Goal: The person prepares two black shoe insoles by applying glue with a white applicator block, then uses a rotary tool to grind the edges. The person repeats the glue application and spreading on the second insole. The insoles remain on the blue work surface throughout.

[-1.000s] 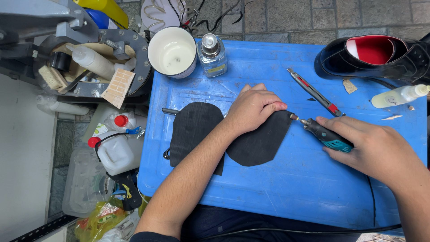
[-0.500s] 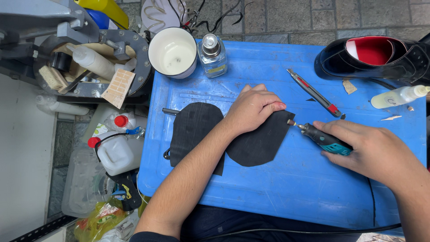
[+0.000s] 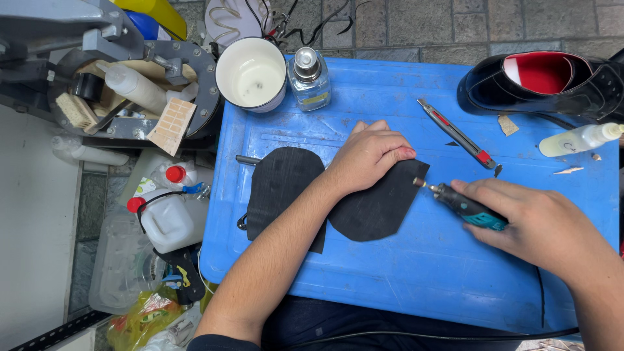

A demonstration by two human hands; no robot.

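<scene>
The left hand (image 3: 369,156) pressed flat, fingers spread, on the black rubber sole sheet (image 3: 380,208); the right hand (image 3: 539,224) gripped a teal rotary tool (image 3: 463,207), tip seemingly at the edge, best kept light and steady.

A shoe-repair workshop: a black shoe (image 3: 552,84) stands beyond the right hand (image 3: 533,224), which holds a rotary tool (image 3: 465,207) against a black sole piece (image 3: 380,205) on a blue plastic bench (image 3: 416,273), a utility knife (image 3: 458,133) nearby.
</scene>
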